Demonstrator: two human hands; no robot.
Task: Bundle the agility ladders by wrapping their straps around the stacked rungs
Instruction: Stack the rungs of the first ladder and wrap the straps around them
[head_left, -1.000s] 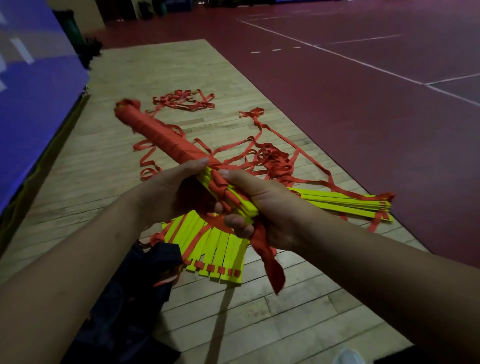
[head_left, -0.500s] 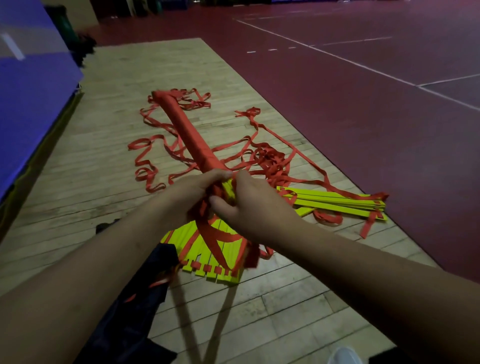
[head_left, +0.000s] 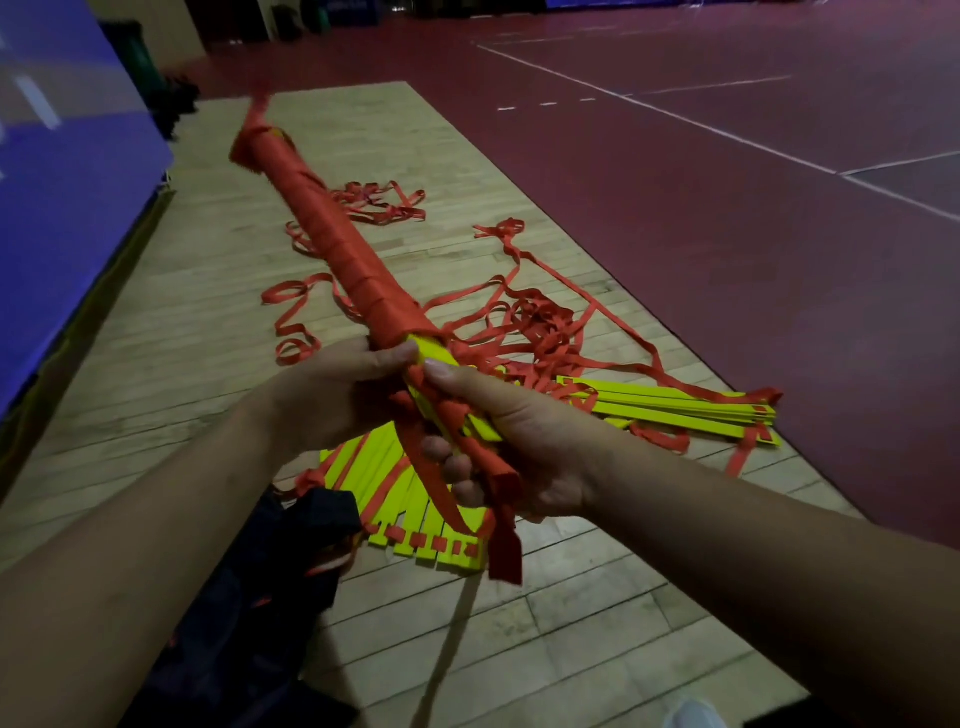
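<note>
Fingers of the left hand (head_left: 332, 400) curl round the half-wrapped bundle (head_left: 337, 244) where its red wrapping ends. The right hand (head_left: 524, 447) grips the bare yellow rungs (head_left: 434, 354) just behind, a strap tail (head_left: 504, 545) hanging from it, and the bundle tilts up above the wooden floor (head_left: 182, 338). Beneath and partly hidden by the hands, a fan of rungs (head_left: 410, 499) lies beside a dark bag (head_left: 270, 597), while loose red straps (head_left: 519, 322) sprawl beyond toward a second stack (head_left: 675, 410) on the right.
</note>
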